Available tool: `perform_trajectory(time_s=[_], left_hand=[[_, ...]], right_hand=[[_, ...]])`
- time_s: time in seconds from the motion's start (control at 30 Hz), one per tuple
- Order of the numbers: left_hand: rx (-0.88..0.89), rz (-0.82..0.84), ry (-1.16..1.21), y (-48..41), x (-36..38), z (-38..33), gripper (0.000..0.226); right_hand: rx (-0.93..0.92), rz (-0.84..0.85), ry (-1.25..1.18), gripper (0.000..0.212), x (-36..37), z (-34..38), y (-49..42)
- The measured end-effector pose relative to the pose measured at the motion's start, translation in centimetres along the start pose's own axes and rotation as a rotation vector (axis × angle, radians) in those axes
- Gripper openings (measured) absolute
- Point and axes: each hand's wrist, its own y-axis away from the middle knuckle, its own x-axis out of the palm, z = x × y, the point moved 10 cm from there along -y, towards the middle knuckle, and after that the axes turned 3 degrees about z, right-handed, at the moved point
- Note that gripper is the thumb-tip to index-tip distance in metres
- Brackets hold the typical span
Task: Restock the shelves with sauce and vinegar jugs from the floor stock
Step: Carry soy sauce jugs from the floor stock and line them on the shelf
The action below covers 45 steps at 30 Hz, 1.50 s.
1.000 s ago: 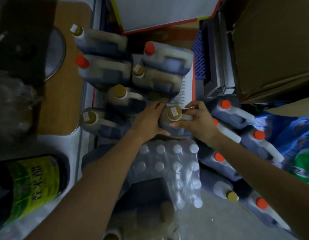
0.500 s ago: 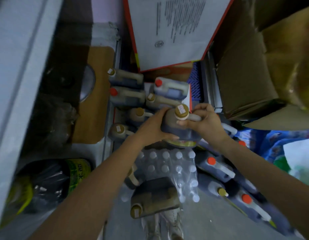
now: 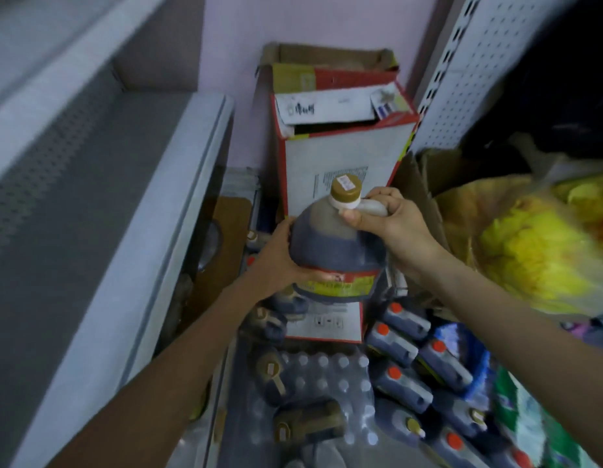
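Lifted since last frame: we now hold the jug [image 3: 337, 255] upright, well above the floor jugs [image 3: 405, 352]. Right hand [image 3: 394, 224] fingers wrap its handle, taking weight; left hand [image 3: 280, 261] grips the side, steadying.

Dark gold-capped jug [image 3: 337, 251], upright, aloft

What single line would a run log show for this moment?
phase: carrying | jug: gold-capped, dark, held above floor stock | right hand: grips handle | left hand: holds jug's side
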Motion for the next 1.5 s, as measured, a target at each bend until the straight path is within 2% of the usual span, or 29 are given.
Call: perform_trajectory(time_s=[0.07,0.13,0.23,0.3,0.4,0.43,0.5,0.63,0.73,0.8,0.93,1.03,1.1,1.2,1.3,1.43,1.5], left_hand=[[0.001,-0.036,0.033,0.8,-1.5,-2.3,0.122],[0.030,-0.044,0.052,2.3,-2.9,-5.0,0.101],[0.098,-0.100,0.089,4.6,-5.1,-9.2,0.091],[0.142,-0.163,0.140,6.3,-6.5,-12.6,0.092],[0.216,-0.255,0.231,8.6,-8.7,-17.5,0.082],[0.240,-0.280,0.253,9.5,-9.4,-19.0,0.078],[0.275,-0.326,0.301,11.2,-10.8,-21.9,0.079],[0.352,-0.392,0.324,14.6,-13.8,-27.6,0.081],[0.398,-0.427,0.288,17.1,-15.6,-31.4,0.080],[0.417,-0.462,0.277,18.7,-16.7,-33.6,0.079],[0.464,-0.516,0.269,22.0,-18.9,-37.3,0.078],[0.503,-0.536,0.294,24.1,-20.3,-39.2,0.081],[0.524,-0.545,0.337,25.3,-21.2,-40.2,0.085],[0.548,-0.540,0.395,26.8,-22.2,-41.3,0.077],[0.561,-0.528,0.414,28.1,-23.1,-42.2,0.078],[0.563,-0.533,0.383,29.9,-24.1,-43.7,0.073],[0.568,-0.544,0.358,30.7,-24.6,-44.5,0.066]], right_hand=[[-0.028,0.017,-0.045,0.048,0.2,3.4,0.6],[-0.041,0.051,-0.129,0.066,0.4,6.5,1.2],[-0.057,0.123,-0.210,0.078,1.1,11.3,2.3],[-0.088,0.172,-0.191,0.066,2.0,15.1,3.1],[-0.132,0.201,-0.218,0.029,3.0,20.3,4.2],[-0.155,0.198,-0.241,0.024,3.0,22.0,4.6],[-0.200,0.207,-0.257,0.032,3.2,24.9,5.5],[-0.277,0.191,-0.177,0.067,3.6,30.5,7.5],[-0.377,0.156,-0.160,0.045,4.1,34.8,9.2],[-0.465,0.092,-0.123,0.042,4.4,37.1,10.3],[-0.622,-0.032,-0.121,0.061,4.6,39.4,12.9],[-0.540,0.034,-0.105,0.109,6.9,38.1,14.2],[-0.492,0.123,-0.118,0.127,8.6,37.4,14.9],[-0.522,0.198,-0.140,0.119,10.4,38.4,16.3],[-0.511,0.191,-0.174,0.111,11.6,39.8,17.2],[-0.503,0.162,-0.271,0.070,12.9,41.1,17.9],[-0.526,0.154,-0.301,0.071,13.4,42.0,18.2]])
